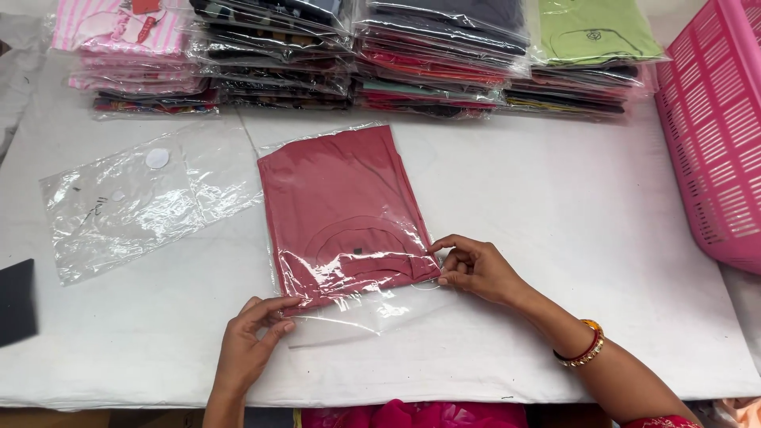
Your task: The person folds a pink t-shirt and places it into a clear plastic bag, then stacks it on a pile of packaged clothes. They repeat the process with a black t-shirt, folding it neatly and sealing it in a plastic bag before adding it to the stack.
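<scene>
A folded dusty-red garment [337, 202] lies inside a clear plastic bag [372, 305] in the middle of the white table [555, 214]. The bag's open flap points toward me. My left hand [250, 345] pinches the bag's near left corner. At the near right corner, my right hand [476, 269] pinches the bag's edge with its fingertips; bangles circle that wrist.
Empty clear plastic bags [127, 206] with a round white sticker lie to the left. Stacks of bagged folded garments [357, 55] line the far edge. A pink plastic basket [713, 135] stands at the right. A dark flat object [16, 301] sits at the left edge.
</scene>
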